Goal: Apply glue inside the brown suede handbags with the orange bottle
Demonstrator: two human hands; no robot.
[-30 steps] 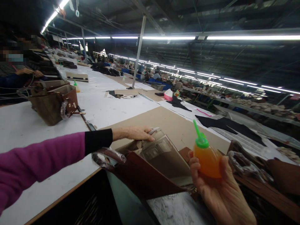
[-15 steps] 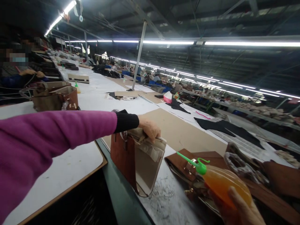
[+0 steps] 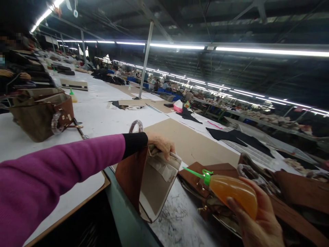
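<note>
My left hand (image 3: 162, 144) grips the upper edge of a brown handbag (image 3: 131, 175) that stands at the table's near edge. The bag's pale lining faces me, and a plastic-wrapped handle (image 3: 136, 126) rises behind my cuff. In my right hand (image 3: 259, 212) is a squeeze bottle (image 3: 233, 192) of orange-brown liquid, held nearly level. Its thin green nozzle points left, close to the bag's right edge but apart from it. Beneath and behind the bottle lies another brown bag (image 3: 197, 178) with metal fittings.
More brown bag pieces (image 3: 298, 187) lie at the right. At the left stands an olive and brown bag (image 3: 38, 116), with a green-capped bottle (image 3: 73, 96) behind it. Beige board (image 3: 195, 140) and black cut pieces (image 3: 239, 137) cover parts of the long table. A co-worker's hands (image 3: 15, 74) show far left.
My right hand has brought the bottle up and left, turning it more level, with the nozzle now closer to the handbag. My left hand keeps hold of the bag, which has tilted slightly.
</note>
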